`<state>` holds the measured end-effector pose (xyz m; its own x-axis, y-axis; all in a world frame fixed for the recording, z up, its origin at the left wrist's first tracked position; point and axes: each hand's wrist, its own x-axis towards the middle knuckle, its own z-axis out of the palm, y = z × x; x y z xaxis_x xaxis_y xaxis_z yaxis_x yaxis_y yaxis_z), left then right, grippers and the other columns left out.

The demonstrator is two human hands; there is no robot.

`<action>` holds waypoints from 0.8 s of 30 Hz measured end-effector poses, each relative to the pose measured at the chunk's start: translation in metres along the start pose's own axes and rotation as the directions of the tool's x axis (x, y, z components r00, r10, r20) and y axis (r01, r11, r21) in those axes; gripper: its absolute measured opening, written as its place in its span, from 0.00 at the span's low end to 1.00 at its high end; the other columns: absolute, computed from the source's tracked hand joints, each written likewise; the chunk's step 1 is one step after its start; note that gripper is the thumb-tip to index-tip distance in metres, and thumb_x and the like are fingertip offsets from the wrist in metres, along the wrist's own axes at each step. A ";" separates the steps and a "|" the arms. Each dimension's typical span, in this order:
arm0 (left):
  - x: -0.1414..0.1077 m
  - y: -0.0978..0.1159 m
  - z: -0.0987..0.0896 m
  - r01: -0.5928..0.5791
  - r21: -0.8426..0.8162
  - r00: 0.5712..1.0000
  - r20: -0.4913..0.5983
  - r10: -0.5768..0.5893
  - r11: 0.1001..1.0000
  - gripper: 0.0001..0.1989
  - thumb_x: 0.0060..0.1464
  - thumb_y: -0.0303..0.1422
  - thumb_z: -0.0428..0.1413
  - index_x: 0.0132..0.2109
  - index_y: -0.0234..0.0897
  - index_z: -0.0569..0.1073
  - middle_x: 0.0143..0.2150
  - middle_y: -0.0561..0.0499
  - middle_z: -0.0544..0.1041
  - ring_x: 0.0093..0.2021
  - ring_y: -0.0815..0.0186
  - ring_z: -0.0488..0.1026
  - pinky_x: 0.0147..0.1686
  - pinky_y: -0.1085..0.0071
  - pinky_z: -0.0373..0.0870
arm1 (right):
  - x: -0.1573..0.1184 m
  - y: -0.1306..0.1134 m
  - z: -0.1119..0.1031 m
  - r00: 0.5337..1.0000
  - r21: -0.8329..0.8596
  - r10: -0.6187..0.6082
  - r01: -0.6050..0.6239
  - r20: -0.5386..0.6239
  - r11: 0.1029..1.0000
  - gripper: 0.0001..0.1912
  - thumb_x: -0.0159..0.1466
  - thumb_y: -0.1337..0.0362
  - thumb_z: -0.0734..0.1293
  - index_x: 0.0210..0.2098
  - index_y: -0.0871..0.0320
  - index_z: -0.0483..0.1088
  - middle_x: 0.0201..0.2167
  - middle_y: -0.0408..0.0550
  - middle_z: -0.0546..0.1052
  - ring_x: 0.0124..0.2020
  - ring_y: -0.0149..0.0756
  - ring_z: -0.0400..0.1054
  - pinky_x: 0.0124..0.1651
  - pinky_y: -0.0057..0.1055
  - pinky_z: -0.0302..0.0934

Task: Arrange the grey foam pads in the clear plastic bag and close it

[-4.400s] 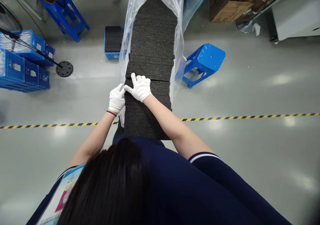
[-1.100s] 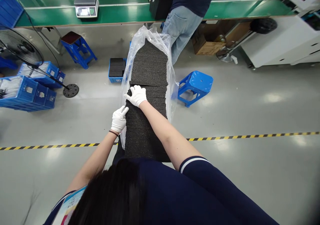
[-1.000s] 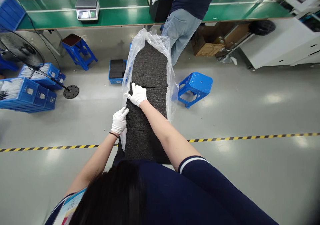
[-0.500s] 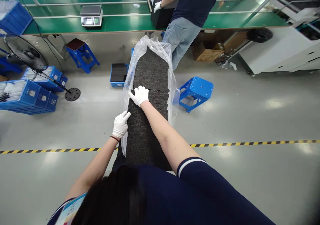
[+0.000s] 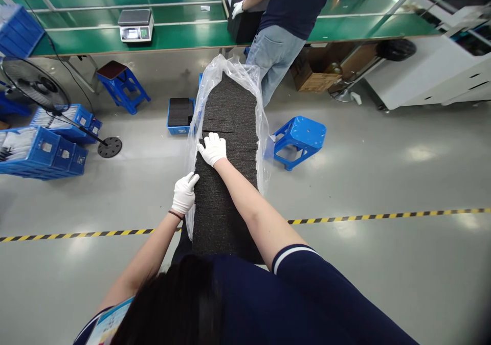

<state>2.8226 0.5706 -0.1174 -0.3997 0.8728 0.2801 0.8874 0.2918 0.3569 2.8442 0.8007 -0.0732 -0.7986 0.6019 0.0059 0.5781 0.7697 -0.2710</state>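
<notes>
A long row of black foam-like sheets [image 5: 230,105] lies in front of me, with clear plastic wrap [image 5: 265,130] bunched round its far end and sides. My right hand [image 5: 213,150], in a white glove, rests on top near the left edge, fingers spread. Lower down, my left hand [image 5: 184,193], also gloved in white, is at the left edge of the sheets, thumb and fingers closing towards the border. Whether a sheet or the plastic is between those fingers is hidden. A narrow dark gap crosses the sheets just beyond my right hand.
A blue stool [image 5: 307,133] stands to the right, another stool [image 5: 118,82] at the back left. A small blue bin [image 5: 178,130] sits left of the sheets. Beyond are a green bench [image 5: 184,36], a scale [image 5: 135,26] and a person [image 5: 295,7]. A fan [image 5: 36,85] and blue crates [image 5: 53,153] stand left.
The gap across the sheets beyond my right hand looks slightly longer and wider. Both hands keep nearly the same places on the sheets. The whole view has shifted a little.
</notes>
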 end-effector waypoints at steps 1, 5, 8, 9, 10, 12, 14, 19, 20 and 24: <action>0.000 0.000 0.000 -0.003 0.005 1.000 -0.001 0.003 1.000 0.30 0.54 0.17 0.48 0.60 0.38 0.76 0.62 0.39 0.75 0.60 0.55 0.75 0.60 0.55 0.73 | -0.001 0.000 0.001 1.000 -0.001 0.000 0.000 -0.005 1.000 0.32 0.74 0.47 0.50 0.60 0.63 0.69 0.69 0.62 0.63 0.68 0.54 0.53 0.65 0.51 0.51; 0.000 0.001 -0.001 0.002 -0.008 1.000 0.005 -0.001 1.000 0.29 0.54 0.17 0.48 0.60 0.38 0.76 0.62 0.39 0.75 0.60 0.55 0.75 0.60 0.55 0.73 | -0.005 -0.002 0.001 1.000 -0.009 0.005 -0.005 -0.005 1.000 0.32 0.74 0.48 0.50 0.61 0.64 0.68 0.69 0.62 0.62 0.69 0.54 0.51 0.67 0.50 0.49; 0.000 0.001 0.000 0.028 -0.034 1.000 0.014 -0.027 0.999 0.30 0.53 0.17 0.48 0.59 0.40 0.76 0.62 0.40 0.75 0.61 0.55 0.75 0.60 0.54 0.73 | -0.005 -0.003 -0.004 0.999 -0.005 0.000 0.000 0.033 1.000 0.35 0.74 0.44 0.47 0.61 0.64 0.67 0.66 0.65 0.65 0.65 0.56 0.56 0.65 0.51 0.51; 0.000 0.001 0.000 0.034 -0.042 0.999 0.015 -0.033 0.999 0.30 0.54 0.17 0.48 0.59 0.40 0.76 0.63 0.40 0.75 0.61 0.55 0.74 0.61 0.54 0.73 | -0.003 -0.002 -0.006 0.999 -0.001 0.004 -0.004 0.049 1.000 0.37 0.73 0.42 0.47 0.63 0.64 0.65 0.65 0.66 0.66 0.64 0.56 0.57 0.63 0.52 0.52; 0.000 0.001 0.000 0.037 -0.047 0.999 0.015 -0.036 0.998 0.29 0.54 0.17 0.48 0.60 0.40 0.76 0.63 0.40 0.75 0.61 0.55 0.74 0.61 0.54 0.72 | 0.000 -0.001 -0.007 0.998 0.001 0.013 -0.013 0.063 1.000 0.40 0.73 0.40 0.47 0.66 0.64 0.62 0.64 0.67 0.67 0.62 0.57 0.59 0.62 0.52 0.53; 0.000 0.002 0.001 0.034 -0.056 0.999 0.015 -0.033 0.998 0.29 0.55 0.17 0.48 0.60 0.39 0.76 0.63 0.39 0.74 0.61 0.55 0.74 0.61 0.53 0.72 | 0.007 0.002 -0.009 0.997 0.002 0.036 -0.036 0.075 0.999 0.44 0.72 0.38 0.46 0.73 0.66 0.52 0.63 0.68 0.67 0.60 0.57 0.60 0.60 0.51 0.55; 0.000 0.003 0.001 0.021 -0.065 1.000 0.007 -0.020 0.998 0.28 0.56 0.17 0.48 0.60 0.38 0.76 0.63 0.37 0.74 0.61 0.54 0.74 0.61 0.53 0.72 | 0.016 0.006 -0.009 0.996 -0.001 0.053 -0.053 0.078 0.999 0.47 0.71 0.37 0.46 0.75 0.68 0.46 0.64 0.69 0.66 0.61 0.58 0.60 0.60 0.51 0.55; -0.002 0.005 0.000 0.000 -0.042 1.000 -0.023 -0.001 0.999 0.28 0.55 0.16 0.48 0.59 0.37 0.76 0.62 0.38 0.75 0.60 0.54 0.75 0.60 0.55 0.73 | 0.026 0.014 -0.004 0.996 -0.033 0.055 -0.053 0.067 0.998 0.48 0.71 0.35 0.46 0.73 0.69 0.52 0.63 0.69 0.67 0.60 0.60 0.60 0.59 0.51 0.56; -0.002 0.005 0.000 0.001 -0.037 1.000 -0.022 -0.002 0.999 0.29 0.54 0.16 0.48 0.59 0.38 0.76 0.62 0.38 0.75 0.60 0.55 0.75 0.60 0.55 0.74 | 0.026 0.014 -0.003 0.997 -0.042 0.052 -0.049 0.061 0.998 0.48 0.71 0.35 0.46 0.72 0.69 0.53 0.63 0.69 0.67 0.60 0.60 0.61 0.58 0.51 0.56; 0.004 0.009 0.000 0.005 -0.046 1.000 -0.002 -0.005 0.999 0.29 0.55 0.16 0.48 0.59 0.37 0.76 0.61 0.37 0.75 0.59 0.54 0.75 0.59 0.54 0.74 | 0.024 0.013 -0.003 0.998 -0.045 0.034 -0.031 0.047 0.998 0.47 0.71 0.35 0.44 0.67 0.68 0.62 0.60 0.68 0.70 0.59 0.60 0.62 0.58 0.52 0.57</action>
<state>2.8291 0.5770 -0.1131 -0.4050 0.8704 0.2801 0.8737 0.2781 0.3993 2.8326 0.8258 -0.0740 -0.7857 0.6167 -0.0483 0.6099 0.7592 -0.2275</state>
